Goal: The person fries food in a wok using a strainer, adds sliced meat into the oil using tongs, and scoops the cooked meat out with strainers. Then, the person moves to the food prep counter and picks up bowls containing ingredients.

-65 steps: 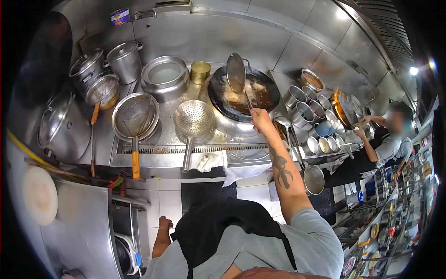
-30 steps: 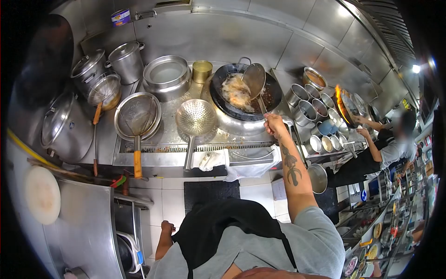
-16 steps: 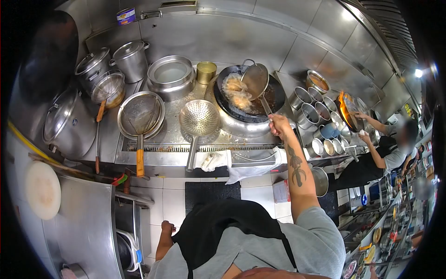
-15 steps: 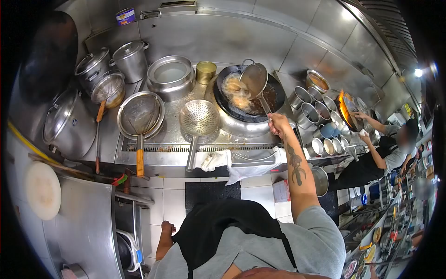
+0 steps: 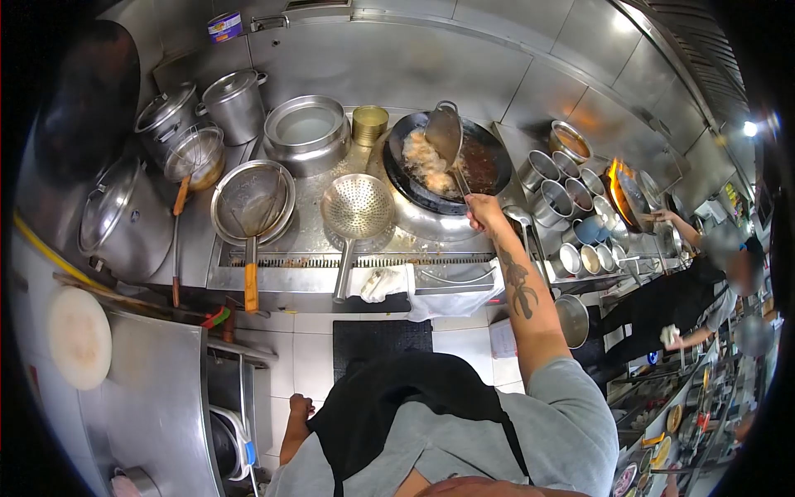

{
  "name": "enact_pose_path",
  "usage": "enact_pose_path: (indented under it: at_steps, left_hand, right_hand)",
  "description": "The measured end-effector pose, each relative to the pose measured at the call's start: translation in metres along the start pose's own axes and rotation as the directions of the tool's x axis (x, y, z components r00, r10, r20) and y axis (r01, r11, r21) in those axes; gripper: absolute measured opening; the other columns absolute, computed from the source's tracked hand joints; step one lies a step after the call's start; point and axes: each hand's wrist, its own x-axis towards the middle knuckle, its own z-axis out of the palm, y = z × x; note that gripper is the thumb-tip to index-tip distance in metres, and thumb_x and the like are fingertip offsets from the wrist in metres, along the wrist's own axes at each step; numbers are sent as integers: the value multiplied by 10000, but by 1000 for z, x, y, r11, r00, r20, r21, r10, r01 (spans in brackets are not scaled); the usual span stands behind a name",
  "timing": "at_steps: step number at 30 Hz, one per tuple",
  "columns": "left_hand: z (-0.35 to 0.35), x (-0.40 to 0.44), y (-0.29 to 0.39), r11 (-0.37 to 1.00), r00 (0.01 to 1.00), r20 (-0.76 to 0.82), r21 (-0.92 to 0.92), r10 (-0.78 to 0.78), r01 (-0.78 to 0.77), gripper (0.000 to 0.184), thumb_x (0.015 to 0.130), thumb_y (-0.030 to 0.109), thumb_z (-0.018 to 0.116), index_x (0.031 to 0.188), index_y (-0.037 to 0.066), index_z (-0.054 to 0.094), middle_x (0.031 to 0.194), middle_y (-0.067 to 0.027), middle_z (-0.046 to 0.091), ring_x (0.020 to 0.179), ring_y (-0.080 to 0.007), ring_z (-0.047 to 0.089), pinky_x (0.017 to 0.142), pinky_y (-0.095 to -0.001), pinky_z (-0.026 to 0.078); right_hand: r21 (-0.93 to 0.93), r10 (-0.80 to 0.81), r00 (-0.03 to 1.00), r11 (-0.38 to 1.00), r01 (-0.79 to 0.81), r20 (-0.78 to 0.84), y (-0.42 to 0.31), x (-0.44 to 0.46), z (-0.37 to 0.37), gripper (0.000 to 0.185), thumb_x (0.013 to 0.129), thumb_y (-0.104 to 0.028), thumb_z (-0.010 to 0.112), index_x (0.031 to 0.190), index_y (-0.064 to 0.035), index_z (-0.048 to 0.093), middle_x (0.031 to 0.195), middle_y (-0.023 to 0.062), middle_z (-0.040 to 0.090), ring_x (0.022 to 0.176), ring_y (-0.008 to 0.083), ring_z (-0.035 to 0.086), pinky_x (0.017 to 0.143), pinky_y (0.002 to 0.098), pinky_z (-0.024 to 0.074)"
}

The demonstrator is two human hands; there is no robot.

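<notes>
My right grip (image 5: 479, 211) is clamped on the handle of the strainer (image 5: 445, 137), its bowl tilted over bubbling food (image 5: 426, 166) in the wok (image 5: 489, 139). Left grip (image 5: 301, 407) low beside my apron (image 5: 373, 406), fingers curled; cannot tell whether fully together.

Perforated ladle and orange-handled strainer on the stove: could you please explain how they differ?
The perforated ladle has a bowl with round punched holes, while the orange-handled strainer has a mesh bowl. The ladle's handle is bare metal; the strainer's grip is orange. The ladle lies closer to the wok than the strainer does. Both handles point towards the person.
</notes>
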Motion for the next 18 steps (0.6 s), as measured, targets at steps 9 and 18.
enact_pose_path:
  at_steps: [9,18]
  left_hand:
    - [-2,7,1,999,1000,5,32,22,-22,221,650,-108,541,850,-22,504,695,-178,557,496,-292,578,370,-393,507]
    - [-1,19,8,996,998,19,74,56,-57,231,640,-102,549,853,-22,511,691,-170,551,482,-284,566,364,-386,500]
  right_hand:
    - [650,20,919,701,-294,393,35,12,-32,172,957,-192,454,1099,-117,513,659,21,525,400,57,368,311,203,234]
    - [524,-26,952,839,-145,306,30,-28,-53,220,975,-197,410,1159,-98,479,657,31,525,370,67,338,292,213,211]
